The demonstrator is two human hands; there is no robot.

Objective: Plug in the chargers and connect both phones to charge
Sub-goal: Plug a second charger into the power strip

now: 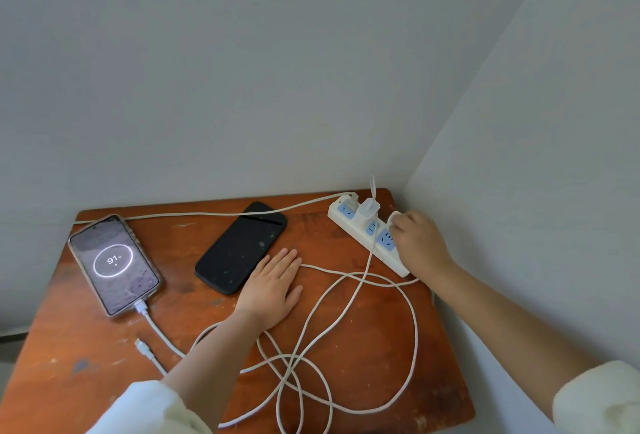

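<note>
Home room corner, worn wooden table, plain grey walls

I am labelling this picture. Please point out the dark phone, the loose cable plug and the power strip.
dark phone (pixel 240 247): head view, middle of screen.
loose cable plug (pixel 141 344): head view, connector tip.
power strip (pixel 346 213): head view, blue socket.

Left hand flat, palm down, fingers spread; right hand extended, fingers curled closed
</note>
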